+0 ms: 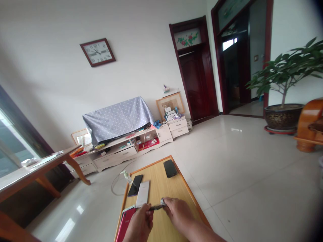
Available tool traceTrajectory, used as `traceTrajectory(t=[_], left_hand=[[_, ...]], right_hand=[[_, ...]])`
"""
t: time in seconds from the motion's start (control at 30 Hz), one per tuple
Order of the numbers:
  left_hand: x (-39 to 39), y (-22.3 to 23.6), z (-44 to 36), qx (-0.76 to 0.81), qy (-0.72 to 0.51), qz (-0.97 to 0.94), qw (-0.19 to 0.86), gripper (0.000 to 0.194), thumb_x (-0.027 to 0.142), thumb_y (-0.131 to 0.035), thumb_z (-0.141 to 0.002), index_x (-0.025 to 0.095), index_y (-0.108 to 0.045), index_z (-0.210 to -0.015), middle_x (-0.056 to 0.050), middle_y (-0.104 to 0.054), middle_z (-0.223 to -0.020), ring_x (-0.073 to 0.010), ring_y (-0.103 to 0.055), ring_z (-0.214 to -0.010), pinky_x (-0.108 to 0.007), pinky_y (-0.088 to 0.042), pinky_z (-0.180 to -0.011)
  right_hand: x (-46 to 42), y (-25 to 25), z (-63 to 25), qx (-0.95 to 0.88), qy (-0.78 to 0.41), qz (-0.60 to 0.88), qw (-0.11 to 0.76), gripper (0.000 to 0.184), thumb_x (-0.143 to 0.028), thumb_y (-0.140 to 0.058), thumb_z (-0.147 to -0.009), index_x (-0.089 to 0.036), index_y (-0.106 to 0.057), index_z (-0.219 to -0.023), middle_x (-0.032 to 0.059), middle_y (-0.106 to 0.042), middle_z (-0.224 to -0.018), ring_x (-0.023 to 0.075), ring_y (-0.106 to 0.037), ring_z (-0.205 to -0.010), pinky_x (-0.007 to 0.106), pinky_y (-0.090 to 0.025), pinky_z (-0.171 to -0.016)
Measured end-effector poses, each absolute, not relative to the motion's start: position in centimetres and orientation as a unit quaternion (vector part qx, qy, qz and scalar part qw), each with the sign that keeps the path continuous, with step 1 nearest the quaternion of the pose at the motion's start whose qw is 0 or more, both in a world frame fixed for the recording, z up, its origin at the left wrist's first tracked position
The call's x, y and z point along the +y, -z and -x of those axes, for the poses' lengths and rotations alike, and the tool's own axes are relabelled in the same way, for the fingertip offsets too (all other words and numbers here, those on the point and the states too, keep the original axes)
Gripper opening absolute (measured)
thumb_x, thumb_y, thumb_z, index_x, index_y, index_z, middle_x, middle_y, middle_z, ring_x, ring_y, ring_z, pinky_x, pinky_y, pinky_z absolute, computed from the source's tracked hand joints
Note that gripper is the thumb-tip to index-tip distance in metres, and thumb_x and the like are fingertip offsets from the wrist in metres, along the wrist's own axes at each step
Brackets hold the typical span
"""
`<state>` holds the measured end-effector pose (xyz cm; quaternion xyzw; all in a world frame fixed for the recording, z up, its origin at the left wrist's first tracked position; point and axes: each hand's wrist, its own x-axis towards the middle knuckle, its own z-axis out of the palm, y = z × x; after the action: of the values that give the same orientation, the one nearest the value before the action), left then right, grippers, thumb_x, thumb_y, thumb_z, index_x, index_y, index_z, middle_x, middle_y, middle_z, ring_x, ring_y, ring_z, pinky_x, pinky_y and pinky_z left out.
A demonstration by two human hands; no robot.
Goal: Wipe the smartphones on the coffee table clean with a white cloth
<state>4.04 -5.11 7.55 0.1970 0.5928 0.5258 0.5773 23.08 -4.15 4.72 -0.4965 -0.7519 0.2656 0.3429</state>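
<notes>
Hands, two in number, head my count: the left hand (140,223) has its fingers narrowed and pinched on one end of a dark slim item (156,207); the right hand (180,215) has its fingers closed on a pale grey piece (163,201) at the other end. I cannot tell whether that piece belongs to the item. The item is held between the hands above the low table (156,181); it looks thin, nearly edge-on to me, its face too blurred to read.

On the table I count four distinct phones: one red phone (125,222), partly blocked by the left hand; one pale phone (142,194), lying back up; and two black phones, left (135,186) and right (170,168). A white edge (128,207) shows beside the red phone, mostly hidden. One pump bottle (127,177) stands at the left border, overlapping the left black phone in my view.

Beyond, I record one brown table (78,169) at left, one potted plant (285,74) at right, one white cabinet (121,156) bearing a dotted cloth (118,117), one closed door (198,80) and one wall clock (98,52).
</notes>
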Motion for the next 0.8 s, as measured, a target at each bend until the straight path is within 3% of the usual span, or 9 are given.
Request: traceTrajectory(t=[0.1,0.2,0.37,0.53,0.63,0.8], left_hand=[[-4.9,-8.9,-3.5,0.578,-0.519,-0.170,0.606,0.021,0.026,-0.078,-0.071,0.018,-0.062,-0.083,0.004,-0.058,-0.060,-0.0081,-0.054,-0.048,-0.020,-0.041,-0.049],[-4.1,-9.8,-3.2,0.575,-0.529,-0.153,0.605,0.020,0.026,-0.077,-0.073,0.018,-0.062,-0.082,0.003,-0.060,-0.061,-0.0080,-0.055,-0.049,-0.019,-0.043,-0.049],[-2.7,-9.7,-3.6,0.609,-0.528,-0.241,0.540,0.032,0.045,-0.076,-0.076,0.017,-0.064,-0.086,-0.002,-0.066,-0.071,-0.0098,-0.059,-0.057,-0.022,-0.045,-0.056],[-3.3,-7.1,-4.8,0.666,-0.481,-0.312,0.478,0.053,0.060,-0.080,-0.065,0.020,-0.065,-0.097,0.002,-0.064,-0.076,-0.0097,-0.057,-0.062,-0.022,-0.039,-0.058],[-3.8,-5.5,-5.9,0.655,-0.449,-0.354,0.494,0.054,0.065,-0.079,-0.064,0.019,-0.063,-0.087,0.002,-0.062,-0.075,-0.0091,-0.055,-0.061,-0.023,-0.040,-0.059],[-3.4,-4.4,-7.7,0.622,-0.447,-0.356,0.535,0.049,0.059,-0.080,-0.064,0.018,-0.060,-0.080,0.001,-0.061,-0.070,-0.0085,-0.054,-0.059,-0.022,-0.041,-0.059]], right_hand=[[-3.9,-4.2,-23.1,-0.753,-0.270,0.486,0.351,0.024,-0.032,-0.048,-0.096,-0.026,-0.068,-0.108,0.0047,-0.075,-0.100,0.0194,-0.068,-0.091,0.023,-0.041,-0.075],[-3.7,-3.7,-22.7,-0.734,-0.319,0.477,0.363,0.018,-0.033,-0.053,-0.092,-0.023,-0.068,-0.093,0.0041,-0.074,-0.091,0.0192,-0.067,-0.083,0.024,-0.039,-0.070],[-3.8,-3.8,-21.1,-0.542,-0.582,0.432,0.426,0.030,-0.042,-0.060,-0.083,-0.020,-0.053,-0.065,0.0006,-0.060,-0.062,0.0165,-0.058,-0.061,0.025,-0.038,-0.058],[-2.8,-3.6,-21.3,-0.459,-0.621,0.443,0.455,0.036,-0.052,-0.060,-0.081,-0.022,-0.047,-0.068,-0.0021,-0.054,-0.061,0.0148,-0.055,-0.060,0.025,-0.043,-0.057],[-1.7,-3.3,-22.3,-0.423,-0.619,0.460,0.476,0.038,-0.056,-0.061,-0.079,-0.022,-0.047,-0.068,-0.0024,-0.054,-0.063,0.0146,-0.054,-0.062,0.026,-0.045,-0.059],[-0.4,-3.2,-23.6,-0.389,-0.621,0.472,0.490,0.038,-0.058,-0.061,-0.079,-0.021,-0.054,-0.074,0.0001,-0.061,-0.070,0.0155,-0.059,-0.064,0.026,-0.045,-0.060]])
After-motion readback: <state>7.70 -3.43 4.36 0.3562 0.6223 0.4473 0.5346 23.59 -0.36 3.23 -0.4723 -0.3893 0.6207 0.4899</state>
